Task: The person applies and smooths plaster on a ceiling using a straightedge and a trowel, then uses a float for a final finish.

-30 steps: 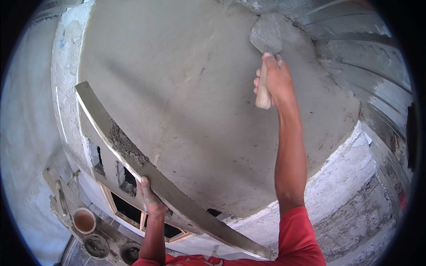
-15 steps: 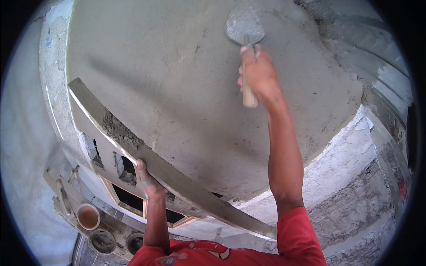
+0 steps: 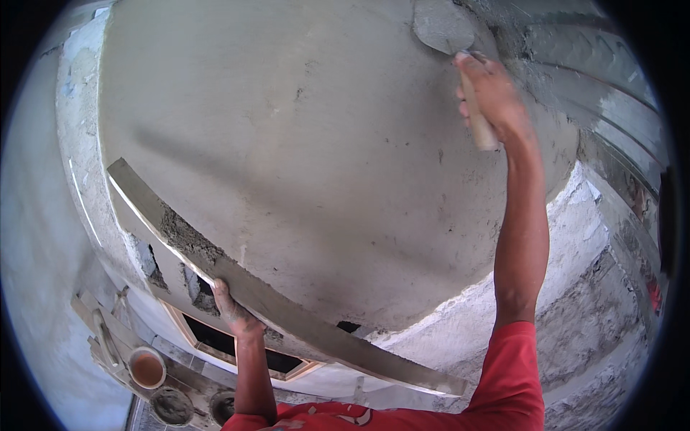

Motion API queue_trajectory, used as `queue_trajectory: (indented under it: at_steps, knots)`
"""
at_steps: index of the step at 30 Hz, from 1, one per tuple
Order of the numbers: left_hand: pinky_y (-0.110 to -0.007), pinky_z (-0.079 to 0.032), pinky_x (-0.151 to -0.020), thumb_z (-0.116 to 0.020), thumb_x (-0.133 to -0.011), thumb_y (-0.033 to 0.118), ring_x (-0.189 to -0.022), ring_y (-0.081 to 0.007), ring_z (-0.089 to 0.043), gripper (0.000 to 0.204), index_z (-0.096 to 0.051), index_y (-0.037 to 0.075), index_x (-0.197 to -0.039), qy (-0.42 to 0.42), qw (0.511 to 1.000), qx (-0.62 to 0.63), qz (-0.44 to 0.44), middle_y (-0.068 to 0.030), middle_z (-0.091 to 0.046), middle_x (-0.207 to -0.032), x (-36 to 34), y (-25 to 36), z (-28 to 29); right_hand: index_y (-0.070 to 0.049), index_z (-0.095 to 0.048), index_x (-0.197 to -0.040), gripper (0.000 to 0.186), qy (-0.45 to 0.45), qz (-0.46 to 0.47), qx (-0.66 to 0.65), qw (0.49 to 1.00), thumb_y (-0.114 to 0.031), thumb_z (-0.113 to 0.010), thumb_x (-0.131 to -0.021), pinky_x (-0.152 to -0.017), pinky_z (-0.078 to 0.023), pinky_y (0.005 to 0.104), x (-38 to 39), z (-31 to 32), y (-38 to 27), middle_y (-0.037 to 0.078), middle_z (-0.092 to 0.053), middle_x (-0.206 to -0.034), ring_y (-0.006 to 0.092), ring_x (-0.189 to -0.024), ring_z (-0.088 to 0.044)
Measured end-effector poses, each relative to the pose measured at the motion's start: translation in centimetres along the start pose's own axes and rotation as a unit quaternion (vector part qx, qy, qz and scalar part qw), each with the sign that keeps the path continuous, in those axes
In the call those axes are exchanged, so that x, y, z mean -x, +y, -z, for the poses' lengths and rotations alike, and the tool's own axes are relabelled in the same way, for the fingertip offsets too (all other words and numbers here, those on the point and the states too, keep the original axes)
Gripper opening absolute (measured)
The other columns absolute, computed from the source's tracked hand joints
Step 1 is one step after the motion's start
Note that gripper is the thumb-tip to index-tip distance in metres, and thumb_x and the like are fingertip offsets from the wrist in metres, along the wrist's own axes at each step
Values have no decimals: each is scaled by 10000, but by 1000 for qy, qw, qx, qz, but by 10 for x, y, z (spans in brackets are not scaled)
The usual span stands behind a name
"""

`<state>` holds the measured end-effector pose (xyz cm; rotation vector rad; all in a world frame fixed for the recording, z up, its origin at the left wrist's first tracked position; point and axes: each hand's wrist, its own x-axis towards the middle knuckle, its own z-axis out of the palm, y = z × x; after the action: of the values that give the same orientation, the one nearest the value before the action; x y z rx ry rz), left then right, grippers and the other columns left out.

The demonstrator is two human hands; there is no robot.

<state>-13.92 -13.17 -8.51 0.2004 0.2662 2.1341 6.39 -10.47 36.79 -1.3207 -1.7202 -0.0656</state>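
My right hand [image 3: 492, 97] is wrapped round the wooden handle of a plastering trowel [image 3: 444, 27], whose rounded blade lies against the grey plastered wall [image 3: 345, 158] near its upper right edge. Low on the left, my left hand [image 3: 236, 310] grips a long straightedge board [image 3: 280, 294] from its lower side, thumb over the edge; its other fingers are hidden behind the board. The board slants from upper left to lower right across the lower wall. Wet mortar [image 3: 188, 235] clings in a patch along its upper part.
Below left, planks [image 3: 104, 334] bear a bucket of reddish-brown liquid [image 3: 147, 368] and a bucket of mortar [image 3: 172, 406]. A wood-framed opening [image 3: 208, 334] and broken holes [image 3: 151, 264] lie under the board. Rough whitish wall [image 3: 568, 251] borders the plaster at right.
My right hand and the trowel have moved right and up along the wall. The board has shifted slightly downward at its upper end, with my left hand still on it.
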Motion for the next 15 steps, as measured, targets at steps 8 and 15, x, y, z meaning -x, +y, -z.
queue_trajectory:
  at_steps: [8,15]
  knots:
    - [-408,-565,-638,-569,-895,549,-680,-259,-659,517,-577,76,-1105,13,1000,-2,-11,-101,-648,-837,-2,-9,-9,-18,-546,-1186,462,45,-36,-79,995,-419,-471,-971,-448,-441,259,33,8,70,21,-520,-726,93,-530,-520]
    - [-410,-565,-636,-578,-891,540,-685,-263,-658,529,-558,69,-1131,2,999,-4,-36,-102,-646,-846,-5,-11,-4,14,-537,-1175,485,35,-5,-107,994,-416,-466,-962,-457,-458,275,68,8,97,33,-523,-695,107,-534,-542]
